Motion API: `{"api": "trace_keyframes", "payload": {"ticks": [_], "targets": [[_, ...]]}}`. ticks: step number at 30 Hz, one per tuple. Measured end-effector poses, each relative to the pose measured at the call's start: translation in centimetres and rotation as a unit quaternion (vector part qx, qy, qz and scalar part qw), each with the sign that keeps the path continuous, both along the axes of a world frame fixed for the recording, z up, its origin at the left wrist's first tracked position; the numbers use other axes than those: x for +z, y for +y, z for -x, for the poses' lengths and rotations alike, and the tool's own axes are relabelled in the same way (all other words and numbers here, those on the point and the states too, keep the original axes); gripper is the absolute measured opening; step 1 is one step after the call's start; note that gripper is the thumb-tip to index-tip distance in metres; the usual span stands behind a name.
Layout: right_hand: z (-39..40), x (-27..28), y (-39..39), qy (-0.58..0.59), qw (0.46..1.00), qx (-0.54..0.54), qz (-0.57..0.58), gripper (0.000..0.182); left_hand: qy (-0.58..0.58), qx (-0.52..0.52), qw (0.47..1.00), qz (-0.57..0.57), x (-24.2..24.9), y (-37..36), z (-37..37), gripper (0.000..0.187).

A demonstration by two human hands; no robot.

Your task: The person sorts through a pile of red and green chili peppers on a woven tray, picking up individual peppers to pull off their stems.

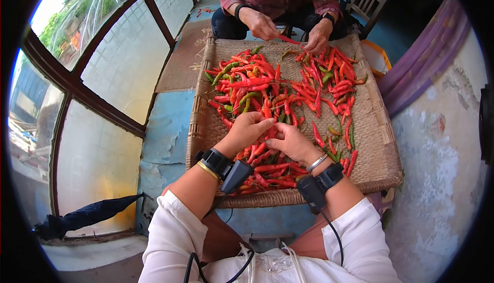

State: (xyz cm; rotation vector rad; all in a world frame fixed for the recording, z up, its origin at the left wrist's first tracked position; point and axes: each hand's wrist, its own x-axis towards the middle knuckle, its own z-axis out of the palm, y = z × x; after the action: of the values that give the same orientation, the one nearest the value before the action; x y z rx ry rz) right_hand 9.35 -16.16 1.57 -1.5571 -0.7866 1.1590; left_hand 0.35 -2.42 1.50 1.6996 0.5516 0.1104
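Observation:
Red chilli peppers [252, 82], with a few green ones [226, 70] among them, lie in heaps on a woven tray [381, 144]. Over the middle of the heap, my left hand [249, 129] pinches a red pepper [267, 112] near its lower end. My right hand [290, 141] is closed with its fingertips beside those of my left, close to the same pepper. What the right fingertips hold is too small to make out. More red peppers lie below both hands, near the tray's front edge.
Across the tray a co-worker's hands [318, 36] hold a red pepper over the far edge. Windows and a folded dark umbrella [87, 216] are on the left. A purple curtain [427, 57] hangs by the right wall. A wooden chair [366, 4] stands at the back right.

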Motion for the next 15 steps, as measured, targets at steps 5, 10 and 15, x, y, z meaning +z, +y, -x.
{"api": "trace_keyframes", "payload": {"ticks": [5,10,15], "targets": [[-1.7,0.2,-0.2,-0.015,0.999,0.012,0.025,0.017,-0.049,0.044,0.998,0.016,-1.0,0.8,-0.1,0.027],[-4.8,0.8,-0.9,0.172,0.958,-0.195,-0.118,0.020,-0.032,0.077,0.991,-0.106,-1.7,1.9,0.0,0.021],[-5.5,-1.1,-1.3,0.214,0.912,-0.339,-0.081,0.030,-0.026,0.001,0.974,-0.225,-2.9,1.3,0.3,0.038]]}}
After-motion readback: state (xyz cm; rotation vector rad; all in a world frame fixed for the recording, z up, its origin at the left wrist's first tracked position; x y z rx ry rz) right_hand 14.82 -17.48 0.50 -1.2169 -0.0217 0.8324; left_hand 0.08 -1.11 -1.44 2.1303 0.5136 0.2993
